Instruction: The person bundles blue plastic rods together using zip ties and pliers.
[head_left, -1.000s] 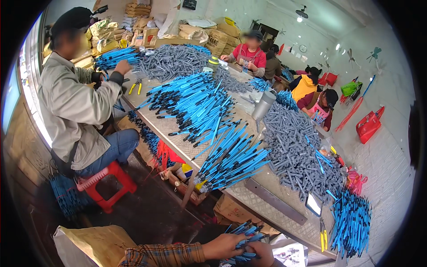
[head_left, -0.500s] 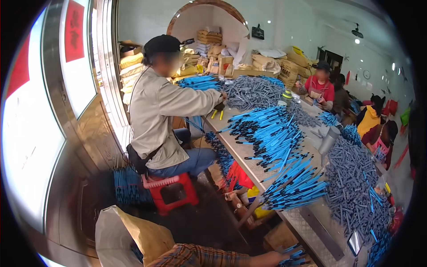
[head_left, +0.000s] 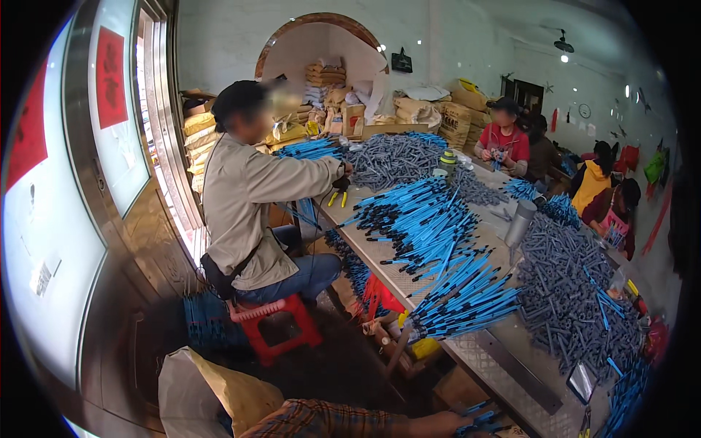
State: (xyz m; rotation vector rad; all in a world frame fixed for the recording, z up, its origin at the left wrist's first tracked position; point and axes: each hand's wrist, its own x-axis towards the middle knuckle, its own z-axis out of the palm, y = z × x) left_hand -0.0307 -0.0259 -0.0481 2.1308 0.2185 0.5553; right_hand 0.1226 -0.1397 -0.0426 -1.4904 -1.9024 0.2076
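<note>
"Fingers [head_left: 461, 423] of the left hand [head_left: 444, 422]: how tightly closed?"

"Cropped, so unclear, as is any grip on the blue-and-black sticks [head_left: 480, 417] against them, near the worktop [head_left: 376, 255]."

"The step?"

"Handling sticks, apparently; next calls for an even hold."

Blue-and-black sticks [head_left: 467, 299], grey pieces [head_left: 569, 285], orange-and-dark plaid sleeve [head_left: 328, 420], red stool [head_left: 305, 321], beige shirt [head_left: 270, 179]

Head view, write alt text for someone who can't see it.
The wearer's left hand at the lower edge touches blue sticks, beside a table piled with similar sticks and grey parts; a co-worker sits on a red stool.
</note>
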